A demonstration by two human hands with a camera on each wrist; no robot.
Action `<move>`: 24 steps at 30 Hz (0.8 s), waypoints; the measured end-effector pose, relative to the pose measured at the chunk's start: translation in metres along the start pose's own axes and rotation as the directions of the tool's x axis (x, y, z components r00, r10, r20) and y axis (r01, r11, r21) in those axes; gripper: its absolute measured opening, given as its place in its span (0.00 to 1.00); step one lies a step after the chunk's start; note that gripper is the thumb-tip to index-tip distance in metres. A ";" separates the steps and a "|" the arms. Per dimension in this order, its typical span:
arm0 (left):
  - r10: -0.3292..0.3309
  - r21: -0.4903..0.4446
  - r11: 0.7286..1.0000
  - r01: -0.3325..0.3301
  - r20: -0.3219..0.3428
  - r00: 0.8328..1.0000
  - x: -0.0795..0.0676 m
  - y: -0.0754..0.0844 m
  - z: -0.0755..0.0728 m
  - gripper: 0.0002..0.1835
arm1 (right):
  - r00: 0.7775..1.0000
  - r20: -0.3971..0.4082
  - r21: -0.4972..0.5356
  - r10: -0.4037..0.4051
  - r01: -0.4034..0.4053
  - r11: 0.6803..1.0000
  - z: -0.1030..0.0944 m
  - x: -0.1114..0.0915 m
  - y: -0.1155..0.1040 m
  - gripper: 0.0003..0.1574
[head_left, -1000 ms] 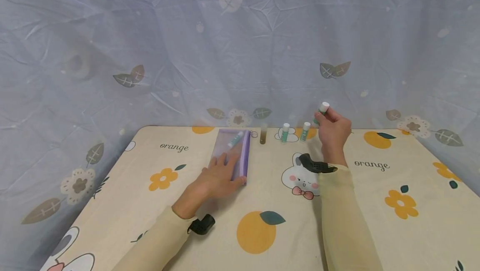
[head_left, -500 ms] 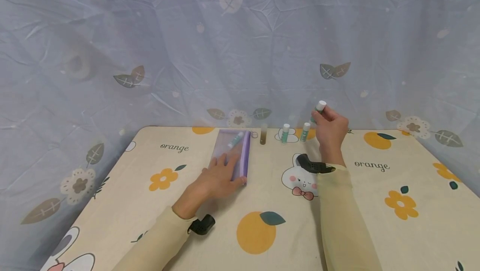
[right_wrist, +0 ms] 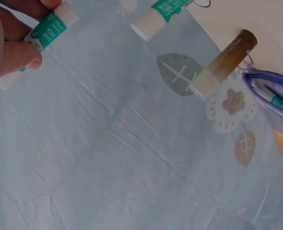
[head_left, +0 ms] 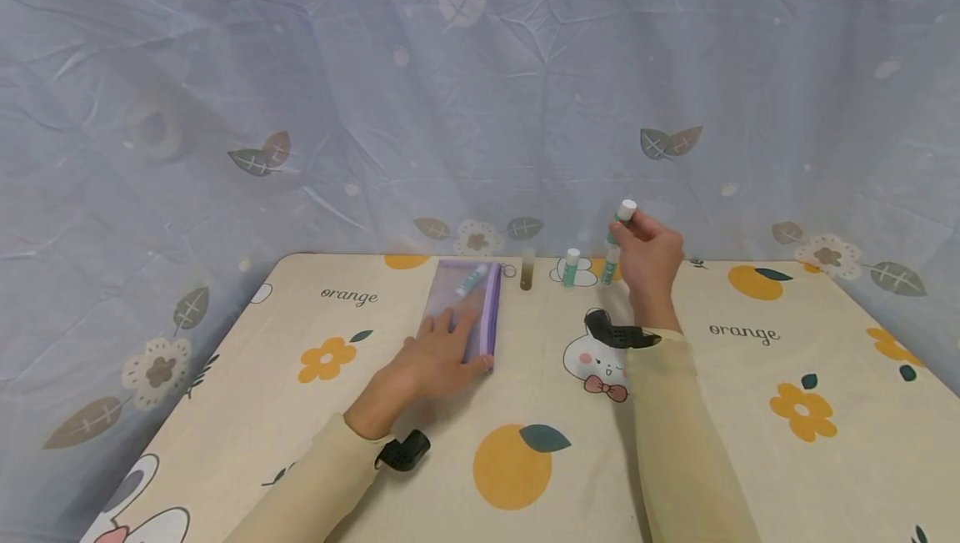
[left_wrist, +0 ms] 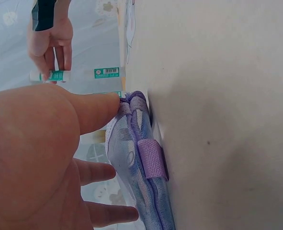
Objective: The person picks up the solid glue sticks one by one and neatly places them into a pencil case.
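My right hand [head_left: 651,261] pinches a green-and-white glue stick [head_left: 624,214] between thumb and fingers. It is held roughly upright, directly over a standing glue stick [head_left: 609,268]; whether the two touch I cannot tell. To the left of that one stands another glue stick [head_left: 571,269], then a brown tube with a pale cap [head_left: 527,270]. My left hand [head_left: 442,359] rests, fingers extended, on a purple mesh zip pouch [head_left: 491,309] lying flat. Through the mesh a further glue stick [head_left: 471,280] shows. In the left wrist view, the thumb [left_wrist: 100,112] touches the pouch's end.
A cream cloth with printed fruit, flowers and a rabbit covers the table [head_left: 570,493]. Behind the upright sticks hangs a grey-blue patterned curtain [head_left: 480,109], close to the table's back edge. A small ring [head_left: 508,269] sits at the pouch's far corner.
My right hand has moved left with the glue stick, from right of the standing ones to over the rightmost. The left hand and the pouch have stayed in place.
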State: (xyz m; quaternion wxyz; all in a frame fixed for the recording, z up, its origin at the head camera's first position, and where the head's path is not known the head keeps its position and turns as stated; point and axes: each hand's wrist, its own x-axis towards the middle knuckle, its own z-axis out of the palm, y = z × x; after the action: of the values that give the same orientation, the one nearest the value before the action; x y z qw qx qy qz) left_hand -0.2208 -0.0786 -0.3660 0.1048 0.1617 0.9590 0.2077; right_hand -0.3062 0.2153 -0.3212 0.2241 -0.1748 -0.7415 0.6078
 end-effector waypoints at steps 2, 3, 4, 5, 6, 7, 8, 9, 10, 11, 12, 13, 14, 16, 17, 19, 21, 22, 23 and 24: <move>0.000 0.001 1.000 0.000 0.004 1.000 0.000 0.000 0.000 0.44 | 1.000 0.010 0.002 0.002 -0.002 1.000 0.002 0.000 0.000 0.30; 0.001 0.001 1.000 -0.001 0.004 1.000 0.000 0.000 0.000 0.44 | 1.000 0.015 0.003 0.002 -0.002 1.000 0.003 0.000 0.000 0.30; 0.002 0.002 1.000 -0.002 0.004 1.000 0.000 0.000 -0.001 0.44 | 1.000 0.019 0.001 0.000 0.000 1.000 0.003 -0.001 0.000 0.30; 0.003 0.002 1.000 -0.003 0.004 1.000 0.000 0.000 0.000 0.45 | 1.000 0.023 0.000 -0.002 0.002 1.000 0.004 -0.001 0.000 0.29; 0.003 0.005 1.000 -0.003 0.002 1.000 0.000 0.000 0.000 0.44 | 1.000 0.024 -0.002 -0.004 0.004 1.000 0.005 -0.001 -0.001 0.29; 0.005 0.006 1.000 -0.005 0.000 1.000 -0.001 0.000 0.000 0.44 | 1.000 0.027 -0.008 -0.003 0.003 1.000 0.006 -0.002 -0.001 0.29; 0.006 0.007 1.000 -0.006 -0.002 1.000 -0.001 0.000 0.000 0.44 | 1.000 0.030 -0.013 -0.001 0.002 1.000 0.006 -0.002 -0.001 0.29; 0.008 0.008 1.000 -0.008 -0.004 1.000 -0.001 0.000 0.000 0.44 | 1.000 0.031 -0.011 -0.004 0.005 1.000 0.007 -0.002 -0.002 0.29; 0.008 0.008 1.000 -0.008 -0.006 1.000 -0.001 0.000 0.000 0.44 | 0.999 0.034 -0.013 -0.005 0.005 1.000 0.007 -0.003 -0.002 0.29; 0.010 0.008 1.000 -0.010 -0.008 1.000 -0.002 0.000 0.000 0.43 | 0.999 0.038 -0.014 -0.003 0.003 1.000 0.008 -0.003 -0.002 0.29; 0.011 0.009 1.000 -0.011 -0.009 1.000 -0.002 -0.001 0.000 0.43 | 0.999 0.040 -0.012 -0.004 0.004 1.000 0.008 -0.003 -0.003 0.29; 0.013 0.008 1.000 -0.013 -0.010 1.000 -0.002 -0.001 -0.001 0.43 | 0.999 0.044 -0.011 -0.002 0.003 1.000 0.009 -0.004 -0.003 0.30; 0.014 0.009 1.000 -0.013 -0.009 1.000 -0.002 -0.001 -0.001 0.43 | 0.999 0.046 -0.008 -0.004 0.004 1.000 0.009 -0.004 -0.003 0.30; 0.014 0.011 1.000 -0.014 -0.008 1.000 -0.002 -0.001 -0.001 0.44 | 0.999 0.052 -0.009 -0.007 0.007 1.000 0.009 -0.004 -0.004 0.30; 0.015 0.011 1.000 -0.015 -0.008 1.000 -0.002 -0.001 -0.001 0.44 | 0.999 0.054 -0.007 -0.008 0.009 1.000 0.010 -0.005 -0.004 0.30; 0.016 0.011 1.000 -0.016 -0.006 1.000 -0.002 -0.001 -0.001 0.44 | 0.998 0.057 -0.009 -0.011 0.012 1.000 0.011 -0.005 -0.004 0.30; 0.015 0.013 1.000 -0.015 -0.003 1.000 -0.002 -0.001 -0.001 0.44 | 0.998 0.060 -0.016 -0.012 0.013 1.000 0.011 -0.006 -0.005 0.30; 0.016 0.012 1.000 -0.016 0.000 1.000 -0.002 -0.001 -0.001 0.44 | 0.998 0.061 -0.017 -0.011 0.012 1.000 0.012 -0.007 -0.005 0.30; 0.016 0.012 1.000 -0.016 -0.001 1.000 -0.001 -0.001 -0.001 0.44 | 0.998 0.062 -0.020 -0.010 0.011 1.000 0.013 -0.007 -0.006 0.30; 0.017 0.011 1.000 -0.017 0.000 1.000 -0.001 -0.001 -0.001 0.44 | 0.998 0.066 -0.024 -0.007 0.008 1.000 0.013 -0.008 -0.006 0.29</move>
State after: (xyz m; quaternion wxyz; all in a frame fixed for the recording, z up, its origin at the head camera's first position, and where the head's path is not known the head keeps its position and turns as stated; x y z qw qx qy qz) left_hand -0.2201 -0.0804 -0.3656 0.1021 0.1704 0.9588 0.2032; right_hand -0.3069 0.1992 -0.3187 0.1997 -0.1547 -0.7566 0.6031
